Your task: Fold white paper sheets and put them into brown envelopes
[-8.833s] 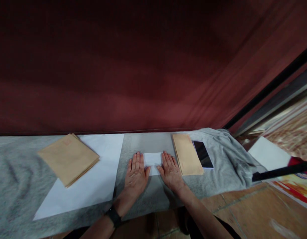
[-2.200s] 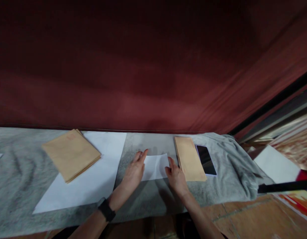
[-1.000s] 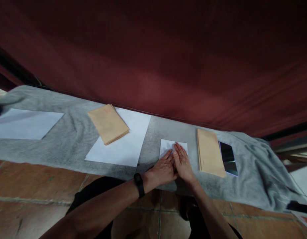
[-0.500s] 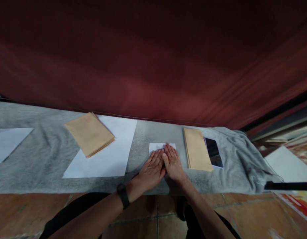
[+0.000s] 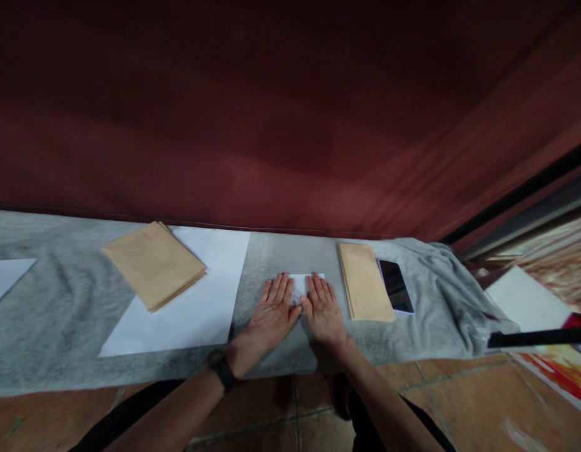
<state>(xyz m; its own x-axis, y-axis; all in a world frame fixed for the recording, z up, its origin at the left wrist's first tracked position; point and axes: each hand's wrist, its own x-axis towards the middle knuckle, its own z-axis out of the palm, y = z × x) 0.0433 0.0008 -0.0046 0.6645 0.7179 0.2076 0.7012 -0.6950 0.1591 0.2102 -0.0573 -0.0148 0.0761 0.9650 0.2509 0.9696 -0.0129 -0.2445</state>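
Observation:
A small piece of white paper (image 5: 298, 285), which looks folded, lies on the grey cloth in front of me. My left hand (image 5: 274, 314) rests flat on its left part, fingers stretched out and pointing away from me. On its right part lies my right hand (image 5: 324, 307), also flat, with the fingers slightly spread. The two thumbs almost meet at the paper's near edge. Both hands cover much of the paper, so its full outline is hidden. To the right of my right hand lies a stack of brown envelopes (image 5: 365, 282).
More brown envelopes (image 5: 153, 263) lie at an angle across large white sheets (image 5: 210, 314) on the left. Another white sheet (image 5: 7, 276) is at the far left. A phone (image 5: 395, 285) sits beside the right stack. Grey cloth (image 5: 68, 314) covers the surface; a dark red panel (image 5: 281, 125) rises behind it.
My hands were together, fingers overlapping at the middle of the paper. They have slid apart to its left and right sides. The view has shifted slightly.

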